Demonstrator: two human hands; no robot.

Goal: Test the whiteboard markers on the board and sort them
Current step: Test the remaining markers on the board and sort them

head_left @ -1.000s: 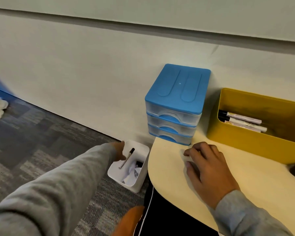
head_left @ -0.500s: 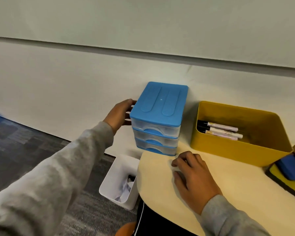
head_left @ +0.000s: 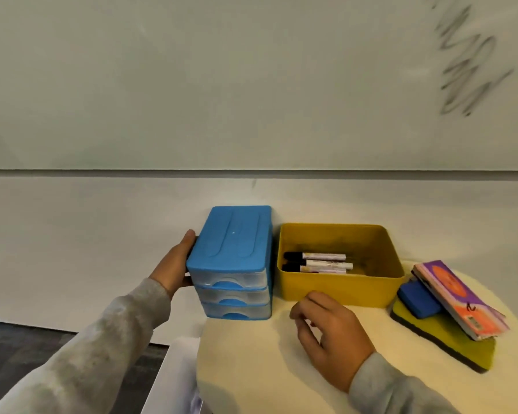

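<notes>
Three black-capped whiteboard markers (head_left: 320, 261) lie side by side in the yellow bin (head_left: 341, 289) on the round table. A blue three-drawer unit (head_left: 234, 258) stands to the left of the bin, its drawers closed. My left hand (head_left: 175, 264) grips the unit's left side, thumb at its top edge. My right hand (head_left: 329, 330) hovers over the table in front of the bin, fingers loosely curled, nothing visibly held. The whiteboard (head_left: 251, 85) fills the wall above, with grey scribbles (head_left: 473, 61) at the upper right.
At the table's right edge a blue eraser (head_left: 419, 298) and a purple-orange pad (head_left: 458, 297) lie on a yellow sponge eraser (head_left: 449, 339). A white bin (head_left: 174, 377) stands on the floor below the table's left edge. Carpet (head_left: 27, 348) lies at lower left.
My left hand left the white floor bin, where a marker stood, and rose to the drawer unit's left side. My right hand lifted off the table. The view tilted up and right.
</notes>
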